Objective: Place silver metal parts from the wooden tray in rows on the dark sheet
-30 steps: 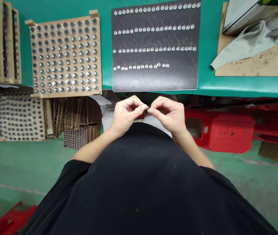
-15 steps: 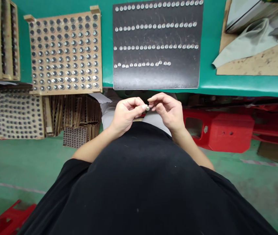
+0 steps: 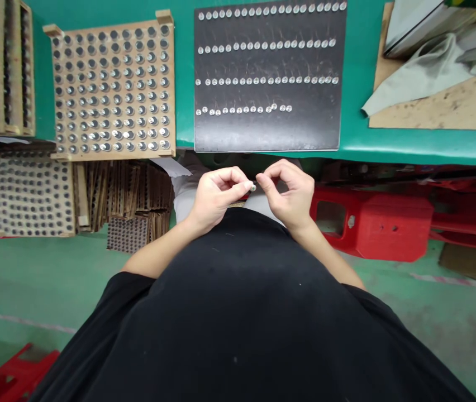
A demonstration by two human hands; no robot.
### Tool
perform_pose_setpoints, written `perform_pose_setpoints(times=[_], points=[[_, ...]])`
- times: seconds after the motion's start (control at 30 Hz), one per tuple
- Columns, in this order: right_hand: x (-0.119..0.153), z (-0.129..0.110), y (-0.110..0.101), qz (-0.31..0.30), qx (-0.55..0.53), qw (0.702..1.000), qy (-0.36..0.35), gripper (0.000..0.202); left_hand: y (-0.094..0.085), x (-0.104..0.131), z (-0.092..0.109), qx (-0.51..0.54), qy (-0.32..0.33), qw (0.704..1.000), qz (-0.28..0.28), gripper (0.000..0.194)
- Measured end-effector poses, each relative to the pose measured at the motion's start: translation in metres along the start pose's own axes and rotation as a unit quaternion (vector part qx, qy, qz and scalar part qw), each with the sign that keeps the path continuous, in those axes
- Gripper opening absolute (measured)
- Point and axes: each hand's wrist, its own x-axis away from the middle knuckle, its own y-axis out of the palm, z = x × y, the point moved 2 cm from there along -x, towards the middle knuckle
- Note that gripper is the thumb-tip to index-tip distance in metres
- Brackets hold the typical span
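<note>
- Nearest: black shirt (image 3: 238,296); both forearms reach forward from it, and the hands meet over the lap, just short of the tabletop (image 3: 393,149).
- Left hand (image 3: 214,195): thumb and forefinger closed on a small round part (image 3: 253,188), which sits at the fingertips, in the air, off any surface.
- Right hand (image 3: 292,192): thumb and forefinger drawn together, tips just beside the part. Cannot tell whether they pinch anything, such as a fine wire.
- Handling (judged): part looks very light and stiff, its smooth metal face perhaps slippery. Best hold is a light fingertip pinch at the rim. Any fine leads would be soft and easily bent or torn, so no tugging there.
- Red stool (image 3: 393,226): below the tabletop, to the right.
- Dark board (image 3: 263,137): flat at the tabletop's near edge, beyond the hands. Carries discs (image 3: 247,110) in four rows; hair-thin strands show near several. Nearest row stops well short of the right edge, a few discs out of line.
- Wooden tray (image 3: 171,84): left of the board, apart from it. Dark cylinders (image 3: 114,48) stand upright in rows, many with bright tips.
- Far right: grey cloth (image 3: 422,70), partly on a brown sheet (image 3: 443,114).
</note>
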Motion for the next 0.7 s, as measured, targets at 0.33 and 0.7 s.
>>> perform_pose_setpoints(times=[0.33,0.7], points=[[0.016,0.036,0.0,-0.068,-0.053,0.988,0.13,0.033,-0.039,-0.011,0.022,-0.146,0.045,0.988,-0.012,0.028],[0.016,0.035,0.007,-0.082,-0.02,0.987,0.136,0.03,-0.206,-0.102,0.124,-0.367,0.16,0.862,0.312,0.027]])
